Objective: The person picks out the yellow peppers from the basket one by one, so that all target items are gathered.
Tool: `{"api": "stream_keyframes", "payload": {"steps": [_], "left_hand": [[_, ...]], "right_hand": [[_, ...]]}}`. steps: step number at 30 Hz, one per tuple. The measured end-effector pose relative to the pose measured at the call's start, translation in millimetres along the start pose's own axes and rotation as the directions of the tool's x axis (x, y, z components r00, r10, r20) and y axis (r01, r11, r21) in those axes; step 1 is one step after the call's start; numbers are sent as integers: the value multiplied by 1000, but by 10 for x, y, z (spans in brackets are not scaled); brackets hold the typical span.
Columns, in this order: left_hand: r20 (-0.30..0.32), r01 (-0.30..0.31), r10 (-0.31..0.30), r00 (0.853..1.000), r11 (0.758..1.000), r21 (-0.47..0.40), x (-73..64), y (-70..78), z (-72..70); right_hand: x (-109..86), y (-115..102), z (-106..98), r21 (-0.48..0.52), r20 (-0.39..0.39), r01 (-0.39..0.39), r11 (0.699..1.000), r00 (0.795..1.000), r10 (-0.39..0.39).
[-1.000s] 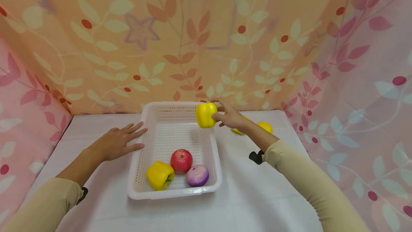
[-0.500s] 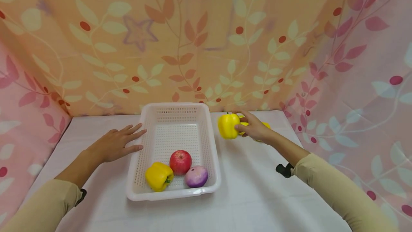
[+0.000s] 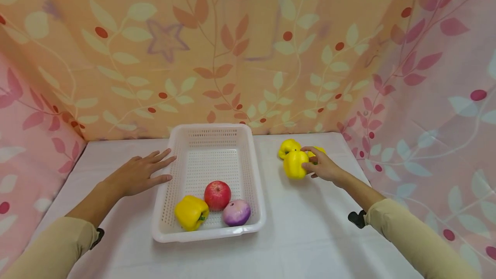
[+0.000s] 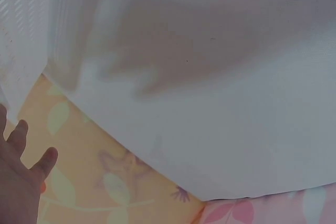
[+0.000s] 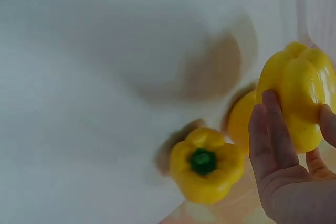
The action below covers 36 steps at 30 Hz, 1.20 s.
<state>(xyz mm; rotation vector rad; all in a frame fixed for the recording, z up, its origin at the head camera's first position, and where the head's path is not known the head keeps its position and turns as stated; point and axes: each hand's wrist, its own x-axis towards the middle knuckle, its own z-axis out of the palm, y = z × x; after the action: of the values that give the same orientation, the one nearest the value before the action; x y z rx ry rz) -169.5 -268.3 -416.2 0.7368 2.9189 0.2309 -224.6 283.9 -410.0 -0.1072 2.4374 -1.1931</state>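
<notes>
My right hand (image 3: 322,167) grips a yellow bell pepper (image 3: 295,165) between thumb and fingers, to the right of the white basket (image 3: 256,184). In the right wrist view the held pepper (image 5: 294,98) hangs over the table, its shadow falling on the cloth. Two more yellow peppers lie close by: one (image 3: 288,146) behind it, and another with a green stem (image 5: 203,165), partly covered by the hand in the head view. My left hand (image 3: 137,173) lies with spread, straight fingers at the basket's left rim. Inside the basket are a yellow pepper (image 3: 191,213), a red apple (image 3: 217,195) and a purple onion (image 3: 236,212).
White cloth covers the table (image 3: 310,236). A patterned curtain (image 3: 217,55) rises along the table's back edge, with pink curtain (image 3: 434,98) at both sides. The basket's raised walls stand between the two hands.
My right hand has carried the yellow pepper from above the basket's right rim rightward and down, close to the other two peppers. The left hand has stayed in place.
</notes>
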Motion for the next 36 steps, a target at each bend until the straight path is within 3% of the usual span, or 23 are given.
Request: {"api": "stream_keyframes", "payload": {"steps": [8,17,27,36], "left_hand": [[3,6,-6,1000,1000,-3,1,-18,9],[9,16,-16,1000,1000,-4,4,-8,13],[-12,11,-12,1000,1000,-8,-1,-7,1],[-4,28,-28,1000,1000,-14,1,-11,23]], "right_hand": [[-56,318,-34,-12,-23,-20,1000,1000,20],[-134,517,-70,-11,-43,-30,999,999,30],[-126,630,-56,-56,-84,-33,998,996,29],[-110,602,12,-97,-91,-29,995,996,21]]}}
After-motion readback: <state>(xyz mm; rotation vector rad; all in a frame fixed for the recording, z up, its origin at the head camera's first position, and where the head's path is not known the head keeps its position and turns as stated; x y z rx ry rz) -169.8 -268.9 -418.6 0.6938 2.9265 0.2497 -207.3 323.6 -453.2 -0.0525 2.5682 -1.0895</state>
